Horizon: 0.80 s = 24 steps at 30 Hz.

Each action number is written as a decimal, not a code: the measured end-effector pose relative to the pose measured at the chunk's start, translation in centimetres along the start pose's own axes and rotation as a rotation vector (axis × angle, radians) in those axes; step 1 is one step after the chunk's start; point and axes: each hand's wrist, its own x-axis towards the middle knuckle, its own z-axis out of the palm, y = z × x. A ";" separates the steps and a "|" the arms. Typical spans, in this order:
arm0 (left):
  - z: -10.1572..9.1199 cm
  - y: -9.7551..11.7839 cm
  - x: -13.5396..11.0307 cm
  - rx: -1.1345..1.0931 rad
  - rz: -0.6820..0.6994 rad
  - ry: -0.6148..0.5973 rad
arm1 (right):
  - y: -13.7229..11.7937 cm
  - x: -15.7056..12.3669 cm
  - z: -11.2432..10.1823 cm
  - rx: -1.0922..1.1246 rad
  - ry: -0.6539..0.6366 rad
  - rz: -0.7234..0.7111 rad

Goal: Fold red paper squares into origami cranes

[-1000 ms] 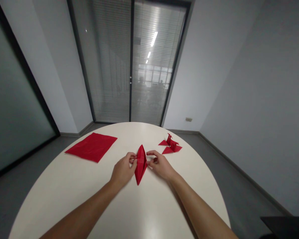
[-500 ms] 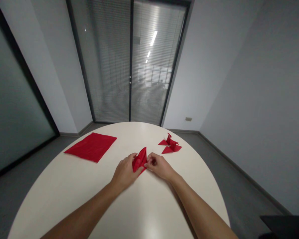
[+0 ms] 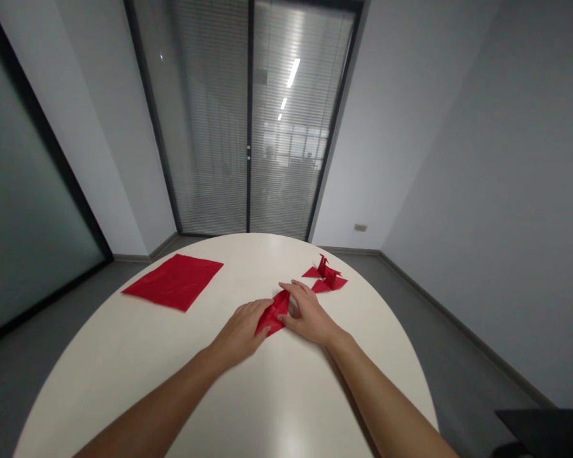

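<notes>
A partly folded piece of red paper [image 3: 274, 313] lies on the white table between my two hands. My left hand [image 3: 241, 327] grips its left side, with the thumb at the lower edge and the fingers along the upper left edge. At the right side, my right hand [image 3: 308, 315] has its index finger over the paper's top tip and its thumb on the lower right part. Both hands rest low over the tabletop. The fingers cover some of the paper's edges.
A flat red paper sheet [image 3: 174, 283] lies on the left of the round white table [image 3: 267, 394]. Two folded red paper cranes [image 3: 328, 278] stand at the right, beyond my right hand. A black object [image 3: 544, 432] shows at the lower right.
My right hand's fingers have opened from a pinch and reached over the top of the paper. The paper's raised, pointed flap now lies flatter, and the left hand has flattened over it.
</notes>
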 end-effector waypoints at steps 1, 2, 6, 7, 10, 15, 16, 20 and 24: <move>-0.1 0.0 0.0 0.004 -0.002 -0.005 | 0.0 0.0 0.0 -0.010 0.020 -0.001; -0.1 0.0 -0.1 0.012 -0.007 -0.005 | 0.0 0.1 -0.1 -0.020 0.045 -0.007; 0.0 0.0 0.0 0.060 -0.015 0.010 | -0.1 0.5 -0.5 -0.010 0.085 -0.029; 0.0 0.1 0.0 0.078 -0.021 0.018 | -0.2 0.6 -0.6 0.000 0.081 -0.031; -0.2 0.5 0.3 0.134 -0.074 0.054 | -0.2 0.9 -0.8 0.011 0.080 -0.052; -1.0 1.3 0.5 0.232 -0.203 0.031 | -0.7 1.0 -0.8 -0.034 0.072 -0.040; -1.1 1.4 0.5 0.257 -0.230 0.020 | -0.8 1.0 -0.9 -0.046 0.065 -0.027; -1.4 1.5 0.6 0.323 -0.292 -0.011 | -0.9 0.9 -1.0 -0.069 0.046 0.008; -1.5 1.4 0.7 0.384 -0.312 -0.020 | -0.9 0.9 -1.2 -0.084 0.035 0.011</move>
